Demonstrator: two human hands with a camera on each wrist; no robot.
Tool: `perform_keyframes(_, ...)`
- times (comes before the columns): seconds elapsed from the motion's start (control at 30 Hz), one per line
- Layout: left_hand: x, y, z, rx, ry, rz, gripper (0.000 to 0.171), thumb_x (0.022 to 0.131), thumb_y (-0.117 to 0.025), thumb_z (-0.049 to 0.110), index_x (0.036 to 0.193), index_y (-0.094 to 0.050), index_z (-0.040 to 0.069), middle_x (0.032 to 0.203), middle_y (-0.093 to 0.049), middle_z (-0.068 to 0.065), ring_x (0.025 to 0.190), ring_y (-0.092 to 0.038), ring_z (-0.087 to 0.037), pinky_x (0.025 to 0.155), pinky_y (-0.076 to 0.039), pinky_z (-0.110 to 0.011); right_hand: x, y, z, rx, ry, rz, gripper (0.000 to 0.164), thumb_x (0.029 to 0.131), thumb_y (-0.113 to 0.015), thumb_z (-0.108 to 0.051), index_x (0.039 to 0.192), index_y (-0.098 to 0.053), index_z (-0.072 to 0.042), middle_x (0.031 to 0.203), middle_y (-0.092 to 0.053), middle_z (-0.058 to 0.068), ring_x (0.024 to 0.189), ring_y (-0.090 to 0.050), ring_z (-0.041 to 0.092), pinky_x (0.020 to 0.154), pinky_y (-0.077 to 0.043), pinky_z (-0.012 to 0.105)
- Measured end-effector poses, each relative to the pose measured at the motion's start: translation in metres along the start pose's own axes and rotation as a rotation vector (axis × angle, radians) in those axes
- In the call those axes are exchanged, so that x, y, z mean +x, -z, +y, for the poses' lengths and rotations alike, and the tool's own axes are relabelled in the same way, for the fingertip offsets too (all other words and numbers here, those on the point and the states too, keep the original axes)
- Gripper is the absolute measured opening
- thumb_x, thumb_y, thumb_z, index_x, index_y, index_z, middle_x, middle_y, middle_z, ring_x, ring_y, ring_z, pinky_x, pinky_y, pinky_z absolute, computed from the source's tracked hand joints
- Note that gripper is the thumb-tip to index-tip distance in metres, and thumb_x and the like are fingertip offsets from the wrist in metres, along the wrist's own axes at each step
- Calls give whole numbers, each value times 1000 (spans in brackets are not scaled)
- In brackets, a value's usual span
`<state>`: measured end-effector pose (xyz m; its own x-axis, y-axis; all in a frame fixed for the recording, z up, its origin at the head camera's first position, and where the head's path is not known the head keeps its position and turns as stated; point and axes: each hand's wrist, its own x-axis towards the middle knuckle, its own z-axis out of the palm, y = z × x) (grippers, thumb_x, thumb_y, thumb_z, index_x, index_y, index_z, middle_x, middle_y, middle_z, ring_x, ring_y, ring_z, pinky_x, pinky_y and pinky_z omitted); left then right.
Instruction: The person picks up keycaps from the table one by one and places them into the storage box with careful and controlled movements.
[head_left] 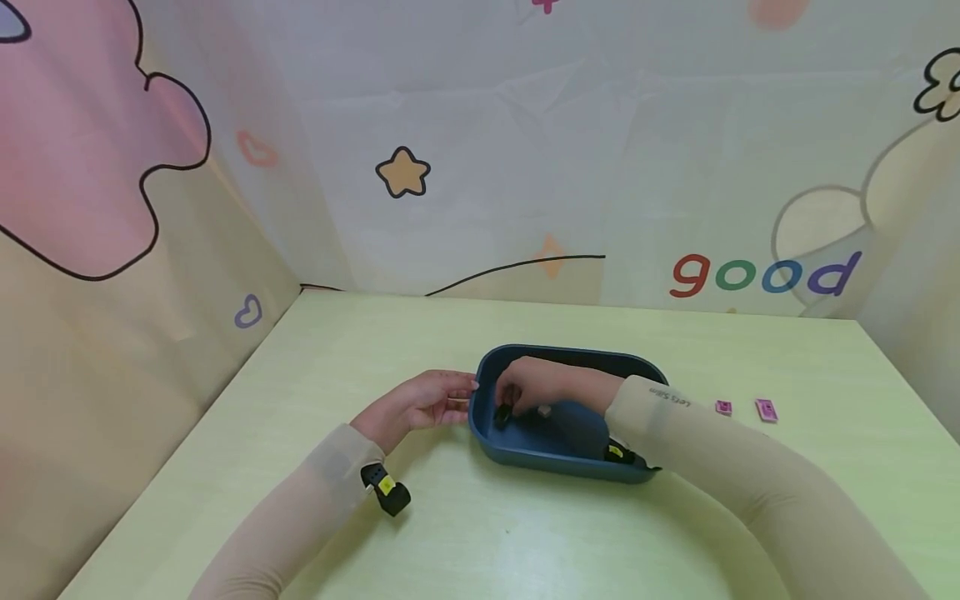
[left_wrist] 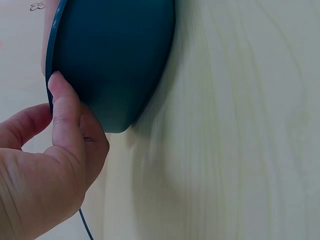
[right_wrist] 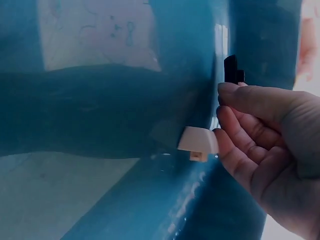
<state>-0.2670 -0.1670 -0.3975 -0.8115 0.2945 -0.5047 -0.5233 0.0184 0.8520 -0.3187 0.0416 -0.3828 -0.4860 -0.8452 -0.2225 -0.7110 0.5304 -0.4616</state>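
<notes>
My right hand reaches down inside a dark blue basin. Its thumb and fingertips pinch a small black piece, near the basin's left end. A small white piece with a short stub under it lies in the basin close to the ring and little fingers; it also shows in the head view. My left hand is at the basin's left end, with fairly straight fingers touching the outer wall and rim.
Two small pink pieces lie on the table right of the basin, one nearer and one farther right. A printed cloth backdrop stands behind the pale table. A black wrist camera is strapped to the left sleeve.
</notes>
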Motion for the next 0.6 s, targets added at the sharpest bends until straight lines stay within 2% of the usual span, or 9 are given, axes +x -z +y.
perform_keyframes(0.3,-2,-2,1,-1,10,-5,43,108,-48,13,148,-45,-2,87,-67,2,75,-63,-8,63,-61,-17,6,-7,-2,-20,-12,-48,16,91,-73,-3,107,-74,-5,100,-76,8,86,-64,10,83,-60,24)
perform_keyframes(0.6,-1,-1,3,11,20,0,43,107,-48,13,148,-46,-2,88,-64,1,74,-61,-8,62,-61,-16,7,-3,-7,-4,-51,-87,19,91,-73,-3,110,-74,-5,104,-76,10,89,-66,13,88,-61,27)
